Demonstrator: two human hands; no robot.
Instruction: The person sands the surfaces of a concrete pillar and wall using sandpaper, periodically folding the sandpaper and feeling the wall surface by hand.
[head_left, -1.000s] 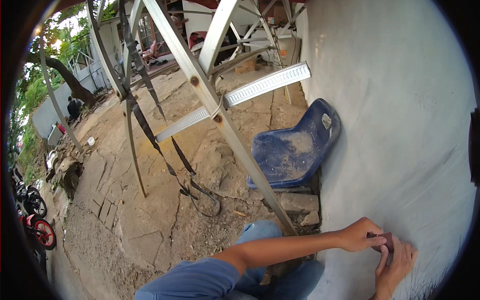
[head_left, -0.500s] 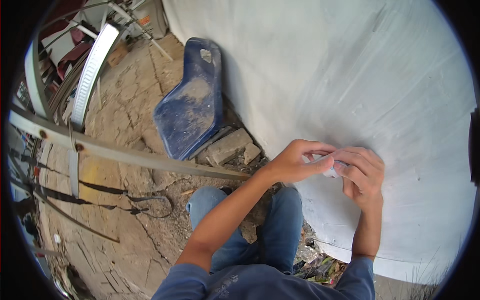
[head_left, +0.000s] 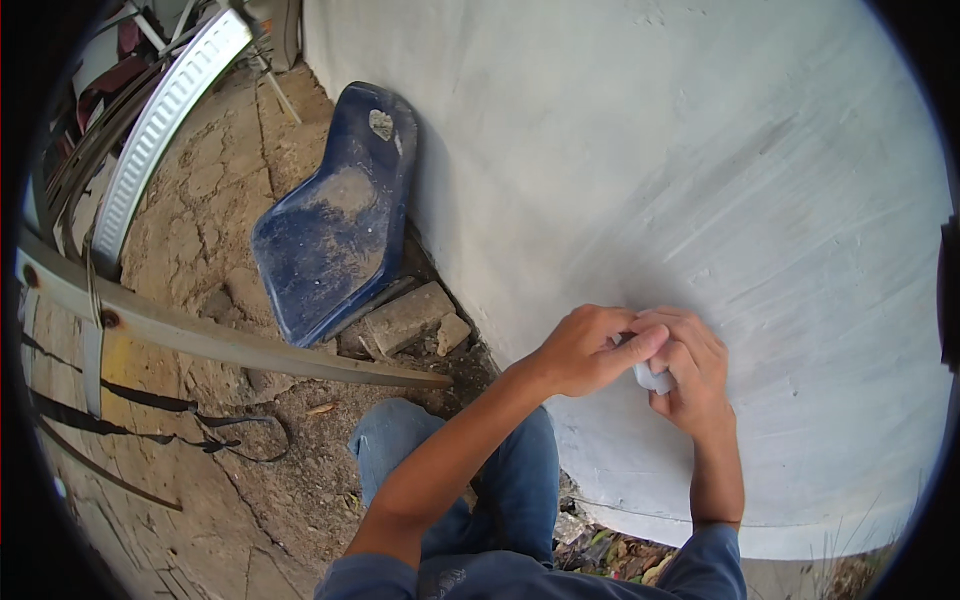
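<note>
In front of the pale grey wall [head_left: 800, 250], my two hands meet around a small whitish object [head_left: 653, 380] with a smooth edge, perhaps folded. Its kind I cannot make out, as fingers cover most of it. My right hand [head_left: 695, 375] is closed on it, fingers curled over the top. From the left, my left hand [head_left: 592, 350] reaches in with its thumb and fingers pinched against the object's upper part, touching the right fingers. The left fingertips are partly hidden.
A dusty blue plastic seat shell [head_left: 345, 205] leans against the wall, with broken concrete blocks [head_left: 410, 318] beside it. A long metal bar [head_left: 230, 345] crosses the left side. A black strap [head_left: 150, 398] and a perforated metal strip [head_left: 165, 120] are also there. Dry leaves [head_left: 620, 555] lie along the wall's foot.
The view has shifted, so the seat and bar appear farther left. My hands stay together, and they sit slightly lower and more to the left in view. More of the whitish object shows below the fingers.
</note>
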